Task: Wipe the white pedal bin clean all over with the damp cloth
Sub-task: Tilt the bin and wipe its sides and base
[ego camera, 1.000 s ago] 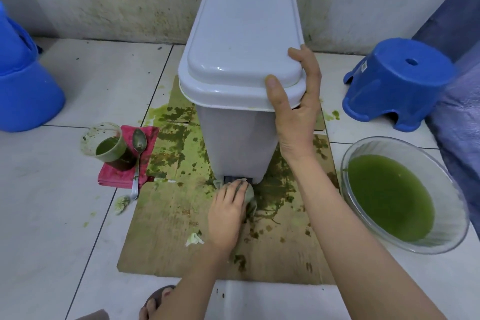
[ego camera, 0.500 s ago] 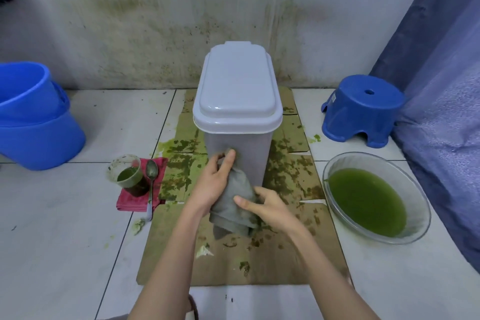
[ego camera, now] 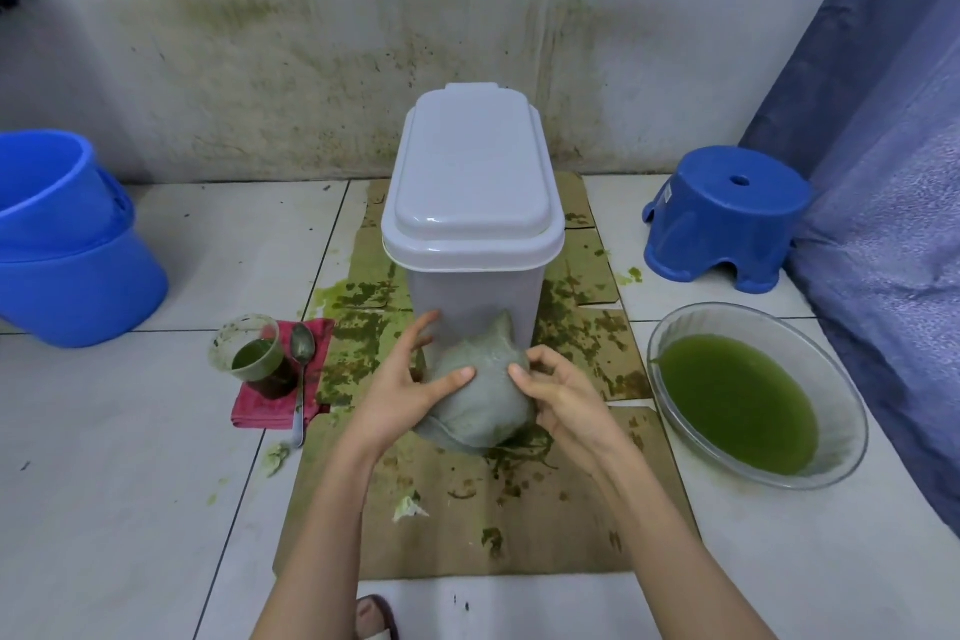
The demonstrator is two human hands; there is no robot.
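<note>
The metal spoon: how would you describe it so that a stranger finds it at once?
Start at the white pedal bin and look at the floor to its left, where a red cloth lies. The spoon rests along its right edge, bowl up, beside a plastic cup of green liquid. It is the only shiny metal thing there.

Bare floor tiles (ego camera: 130, 457) flank the bin (ego camera: 472, 224); cup (ego camera: 252, 348) left, bowl (ego camera: 753, 395) right, wall apparently close behind.

Home washing corner, white tiled floor (ego camera: 156, 457), stained wall (ego camera: 311, 42), blue buckets (ego camera: 62, 244), plastic stool (ego camera: 727, 213)
</note>
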